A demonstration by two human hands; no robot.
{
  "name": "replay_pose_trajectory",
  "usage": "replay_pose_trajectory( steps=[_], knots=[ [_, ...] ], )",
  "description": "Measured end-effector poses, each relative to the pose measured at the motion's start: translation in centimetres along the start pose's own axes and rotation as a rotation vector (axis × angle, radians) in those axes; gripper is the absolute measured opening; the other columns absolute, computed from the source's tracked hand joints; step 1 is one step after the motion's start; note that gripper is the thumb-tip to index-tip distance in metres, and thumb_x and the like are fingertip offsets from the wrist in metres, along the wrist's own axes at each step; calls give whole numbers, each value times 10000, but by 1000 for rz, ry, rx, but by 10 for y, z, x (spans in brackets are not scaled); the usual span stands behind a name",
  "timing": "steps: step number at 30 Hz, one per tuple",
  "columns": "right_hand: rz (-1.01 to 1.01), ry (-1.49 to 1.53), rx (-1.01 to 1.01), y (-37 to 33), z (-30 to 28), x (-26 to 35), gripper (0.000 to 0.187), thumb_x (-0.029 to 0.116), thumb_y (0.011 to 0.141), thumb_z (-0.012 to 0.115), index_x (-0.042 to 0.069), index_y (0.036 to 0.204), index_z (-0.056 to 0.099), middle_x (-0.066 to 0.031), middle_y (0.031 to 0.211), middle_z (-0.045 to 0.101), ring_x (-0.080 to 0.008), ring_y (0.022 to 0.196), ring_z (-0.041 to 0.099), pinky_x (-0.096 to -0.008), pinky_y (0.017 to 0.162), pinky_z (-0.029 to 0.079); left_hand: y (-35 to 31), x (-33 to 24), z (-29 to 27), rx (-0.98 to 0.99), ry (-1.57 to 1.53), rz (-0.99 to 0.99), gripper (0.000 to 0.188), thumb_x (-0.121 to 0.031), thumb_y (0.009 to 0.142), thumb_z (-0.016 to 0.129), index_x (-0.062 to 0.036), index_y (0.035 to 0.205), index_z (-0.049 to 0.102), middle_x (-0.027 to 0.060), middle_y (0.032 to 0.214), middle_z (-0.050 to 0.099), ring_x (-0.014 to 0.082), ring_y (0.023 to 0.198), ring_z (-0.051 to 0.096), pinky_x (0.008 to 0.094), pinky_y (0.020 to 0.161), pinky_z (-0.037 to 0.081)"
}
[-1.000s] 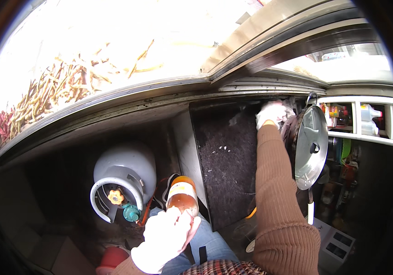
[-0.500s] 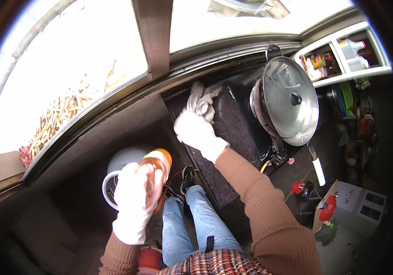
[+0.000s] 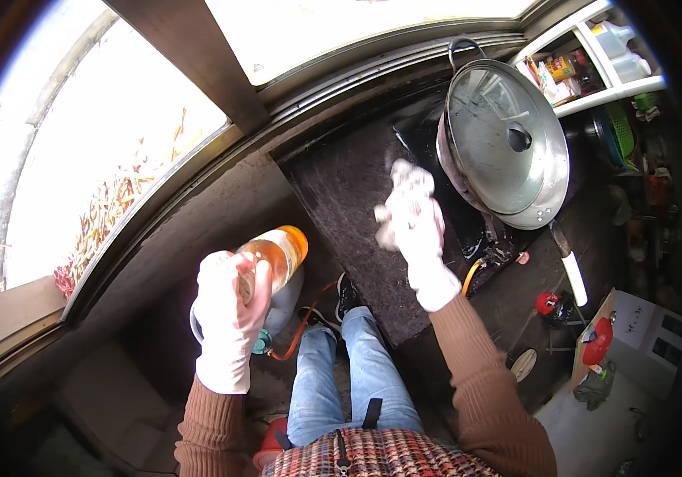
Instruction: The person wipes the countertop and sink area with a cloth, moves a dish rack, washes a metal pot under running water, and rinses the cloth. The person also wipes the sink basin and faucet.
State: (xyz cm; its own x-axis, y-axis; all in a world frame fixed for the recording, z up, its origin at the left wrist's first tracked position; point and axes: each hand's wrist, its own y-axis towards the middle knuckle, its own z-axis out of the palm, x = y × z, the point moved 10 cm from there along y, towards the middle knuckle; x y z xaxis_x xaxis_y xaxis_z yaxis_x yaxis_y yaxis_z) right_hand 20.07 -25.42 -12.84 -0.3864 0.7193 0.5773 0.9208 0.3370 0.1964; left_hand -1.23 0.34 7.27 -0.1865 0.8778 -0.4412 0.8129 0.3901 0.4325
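1. Head view: I am far away, and I look down on two hands in white gloves and brown knit sleeves [image 3: 488, 381].
2. The left hand [image 3: 231, 318] is left of the middle of the frame. Its fingers are curled around a bottle [image 3: 281, 258], so they are closed on it.
3. The bottle is see-through, with orange-brown stuff inside and a pale label. It leans, and its bright orange end points to the upper right of the frame.
4. The right hand [image 3: 424, 242] is just right of the middle. It holds a pale, bunched-up cloth [image 3: 412, 179]. Hand and cloth look blurry to me, so I cannot tell how each finger bends.
5. The cloth is over a dark flat top [image 3: 333, 199] in the middle of the frame. I cannot tell if it touches it. I see small pale specks on that top.
6. To the upper right of the cloth I see a big pan [image 3: 544, 215] with a clear lid [image 3: 488, 159] on it. The lid has a black knob [image 3: 520, 139]. The pan's long handle [image 3: 573, 278] has a white end and points to the lower right.
7. A yellow hose [image 3: 472, 277] is near the right wrist, by the edge of the dark top.
8. A gray tank [image 3: 283, 306] is partly hidden behind the left hand and the bottle.
9. At the upper right I see a white shelf [image 3: 611, 97] with bottles and packs in it.
10. At the bottom are blue jeans [image 3: 373, 378] and dark shoes [image 3: 346, 296].
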Motion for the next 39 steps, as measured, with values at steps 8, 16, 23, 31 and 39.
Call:
replay_pose_trajectory(
  steps=[8,16,23,31,39],
  knots=[
    [149,-475,183,136,169,70,280,239,960,676,2,1106,703,-160,1146,676,-228,962,688,-342,830,597,-37,18,-1,44,-15,-112,290,54,794,829,-46,1005,657,133,997,653,272,902,677,346,795,568],
    [-260,134,620,6,244,232,337,344,921,675,42,1064,716,-156,1052,714,-288,992,710,-407,872,587,-34,8,-27,18,52,-106,400,43,764,857,-85,1074,640,138,1003,672,298,897,693,360,776,582],
    [522,1531,803,-5,149,160,138,140,991,632,48,1079,686,-54,979,703,-145,803,680,-322,778,585,3,-10,-56,-40,108,11,386,33,779,853,-82,1075,633,140,1005,672,305,872,691,361,750,583],
    [-481,109,457,79,13,120,537,431,821,820,-2,1100,666,-224,1268,615,-383,1268,568,-476,1033,501,76,-25,-12,-96,141,120,300,-87,816,879,-76,1031,671,146,983,689,310,892,703,368,766,599],
    [-208,-390,526,31,164,90,742,508,945,625,169,1579,443,-205,1663,362,-452,1565,250,-614,1277,120,142,-53,84,-41,72,262,192,-167,895,821,-79,952,660,135,983,688,312,882,704,385,767,602]
  ],
)
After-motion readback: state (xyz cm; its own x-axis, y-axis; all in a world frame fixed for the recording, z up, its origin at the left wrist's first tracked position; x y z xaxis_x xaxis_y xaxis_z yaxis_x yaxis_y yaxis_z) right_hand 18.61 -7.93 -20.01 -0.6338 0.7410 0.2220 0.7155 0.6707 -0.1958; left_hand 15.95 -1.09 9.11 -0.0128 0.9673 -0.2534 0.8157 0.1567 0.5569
